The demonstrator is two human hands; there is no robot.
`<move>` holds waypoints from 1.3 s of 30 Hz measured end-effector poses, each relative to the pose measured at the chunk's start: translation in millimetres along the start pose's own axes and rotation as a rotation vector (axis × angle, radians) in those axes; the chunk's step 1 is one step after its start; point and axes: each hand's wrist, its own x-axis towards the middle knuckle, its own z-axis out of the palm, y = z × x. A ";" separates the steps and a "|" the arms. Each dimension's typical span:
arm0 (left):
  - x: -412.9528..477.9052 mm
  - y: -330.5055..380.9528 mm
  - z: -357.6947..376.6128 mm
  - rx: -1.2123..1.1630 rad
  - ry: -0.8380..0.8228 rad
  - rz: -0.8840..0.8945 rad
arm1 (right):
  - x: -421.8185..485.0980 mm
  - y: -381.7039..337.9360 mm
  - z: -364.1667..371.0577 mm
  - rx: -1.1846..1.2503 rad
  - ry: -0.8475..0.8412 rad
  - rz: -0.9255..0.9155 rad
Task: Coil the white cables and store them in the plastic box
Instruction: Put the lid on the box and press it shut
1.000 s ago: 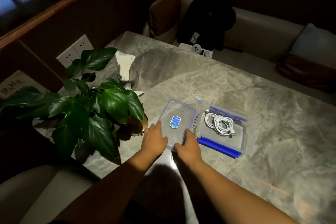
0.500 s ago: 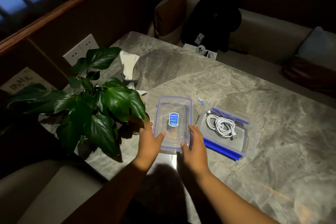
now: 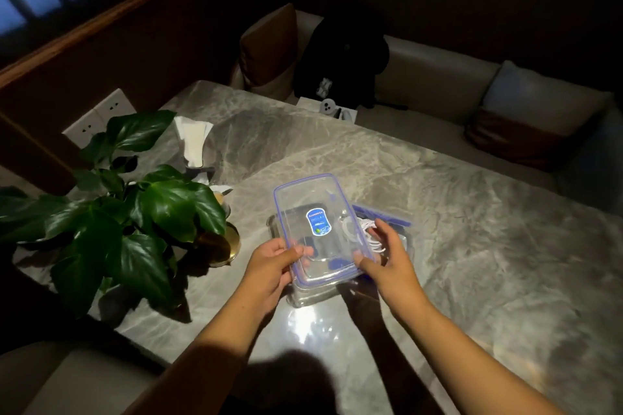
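- The white cables (image 3: 367, 231) are already coiled in a bundle and lie inside the clear plastic box (image 3: 406, 239), which sits on the desk (image 3: 488, 263) toward its near edge, well apart from the potted plant (image 3: 141, 212) by the left edge
- Coiling and storing look done; what seems left is setting the lid on the box and snapping its blue clips down
- The lid (image 3: 313, 205) is held up off the desk, partly over the left side of the box, sticker side up
- Its long axis runs from the near edge toward the far edge of the desk, with the far end leaning a little to the left
- The left hand (image 3: 269, 263) grips the lid's near left corner, thumb on top
- The right hand (image 3: 387, 256) holds the near right rim, fingers curled round it
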 end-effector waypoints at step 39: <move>37.5 -8.2 62.6 0.572 -0.015 0.431 | 13.0 -6.5 -51.1 0.094 0.463 0.027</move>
